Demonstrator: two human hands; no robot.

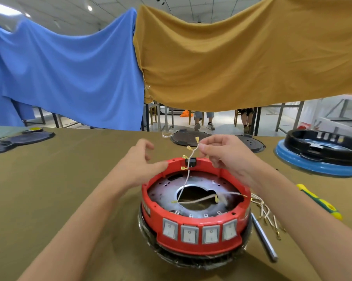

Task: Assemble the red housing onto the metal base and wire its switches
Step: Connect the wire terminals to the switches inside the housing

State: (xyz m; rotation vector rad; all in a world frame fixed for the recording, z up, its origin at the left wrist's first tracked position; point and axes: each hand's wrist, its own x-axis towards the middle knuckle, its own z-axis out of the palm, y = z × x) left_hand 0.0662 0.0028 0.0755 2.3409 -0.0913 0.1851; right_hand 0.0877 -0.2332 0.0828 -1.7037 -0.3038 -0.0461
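- Starting at the far left, dark flat round plates (27, 137) lie on the olive cloth-covered table (59, 189), well apart from the work.
- Moving in, the person's left hand (139, 162) hangs open, fingers loosely spread and holding nothing, thumb tip just at the rear left rim of the red plastic ring housing (193, 201).
- That housing already sits on the perforated round metal base plate (167, 191) at table centre, so by the look of it the fitting step is done and wiring is in hand.
- Across its near face runs a row of four grey rocker switches (199, 232); each carries a small O and I mark, and no brand name can be read.
- A pale woven wire harness with brass spade terminals (188, 159) rises from the base's central hole, past a small black part on the rear rim.
- The right hand (221, 155) pinches the harness's upper strands between thumb and forefinger, lifting them clear.
- Next, presumably, each terminal must be sorted out and pushed onto a switch tab inside the ring; the free left hand would need to single one out.
- Further right lie loose spare terminal wires (269, 218), a grey metal rod (264, 238) and a yellow-green handled screwdriver (321, 202).
- At far right, a black ring on a blue disc (319, 159).
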